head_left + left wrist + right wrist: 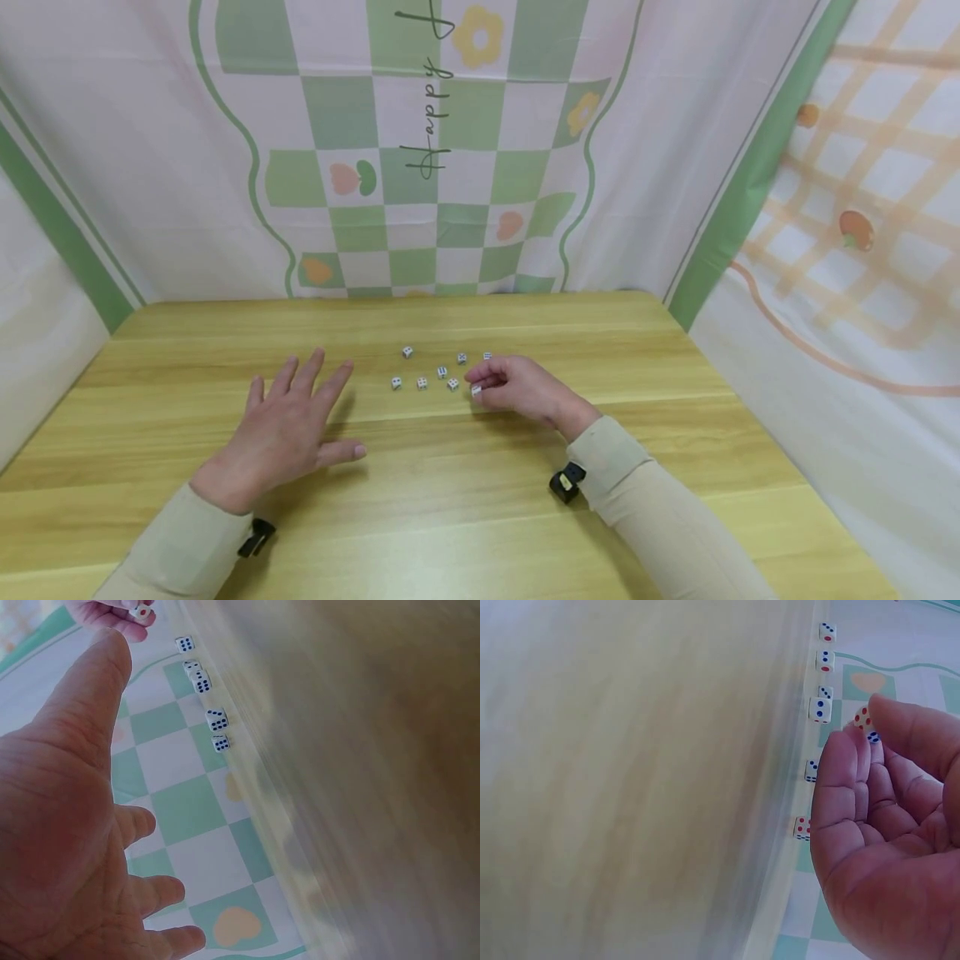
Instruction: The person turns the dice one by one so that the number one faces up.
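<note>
My right hand [525, 390] pinches a small white die [863, 720] between thumb and fingers; red dots show on one face and blue on another. Just left of those fingers, several more white dice lie scattered on the table, among them a red-dotted die [453, 384] and a blue-dotted one [442, 372]. Another die [487, 356] sits beyond the right knuckles. My left hand [281, 433] is spread palm down over the table's left side, holding nothing. Its thumb and fingers stand apart in the left wrist view, away from the dice row.
The dice rest on a light wooden table [420, 517]. Behind it hangs a green and white checked curtain [408, 225], with another orange-patterned cloth [847, 192] at the right. A small black camera [566, 483] is strapped at the right cuff, and a similar one [257, 538] at the left.
</note>
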Demonstrator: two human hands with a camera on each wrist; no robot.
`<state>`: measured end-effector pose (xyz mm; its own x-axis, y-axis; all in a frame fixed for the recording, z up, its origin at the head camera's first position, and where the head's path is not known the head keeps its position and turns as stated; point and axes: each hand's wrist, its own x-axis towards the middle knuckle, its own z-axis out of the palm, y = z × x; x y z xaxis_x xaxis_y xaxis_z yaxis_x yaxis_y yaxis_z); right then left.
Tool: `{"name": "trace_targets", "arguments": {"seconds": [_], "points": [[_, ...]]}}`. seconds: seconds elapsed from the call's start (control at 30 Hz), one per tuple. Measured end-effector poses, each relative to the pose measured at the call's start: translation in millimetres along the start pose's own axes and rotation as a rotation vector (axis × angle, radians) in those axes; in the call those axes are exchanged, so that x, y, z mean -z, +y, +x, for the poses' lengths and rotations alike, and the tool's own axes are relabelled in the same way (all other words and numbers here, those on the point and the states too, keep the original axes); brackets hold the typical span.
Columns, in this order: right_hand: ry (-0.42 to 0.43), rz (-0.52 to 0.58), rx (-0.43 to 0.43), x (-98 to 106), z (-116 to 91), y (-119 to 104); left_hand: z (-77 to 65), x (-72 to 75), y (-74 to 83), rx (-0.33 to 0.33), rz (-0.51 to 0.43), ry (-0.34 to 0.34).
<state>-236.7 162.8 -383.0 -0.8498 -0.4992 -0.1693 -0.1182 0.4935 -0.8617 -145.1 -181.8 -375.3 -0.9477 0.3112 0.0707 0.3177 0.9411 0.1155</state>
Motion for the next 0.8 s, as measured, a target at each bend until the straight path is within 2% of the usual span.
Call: {"name": "trace_targets", "arguments": {"seconds": [0.8], "points": [[0.008, -0.087, 0.013, -0.3, -2.5, 0.0, -0.8, 0.8, 2.9, -0.001, 0.019, 0.001]]}}
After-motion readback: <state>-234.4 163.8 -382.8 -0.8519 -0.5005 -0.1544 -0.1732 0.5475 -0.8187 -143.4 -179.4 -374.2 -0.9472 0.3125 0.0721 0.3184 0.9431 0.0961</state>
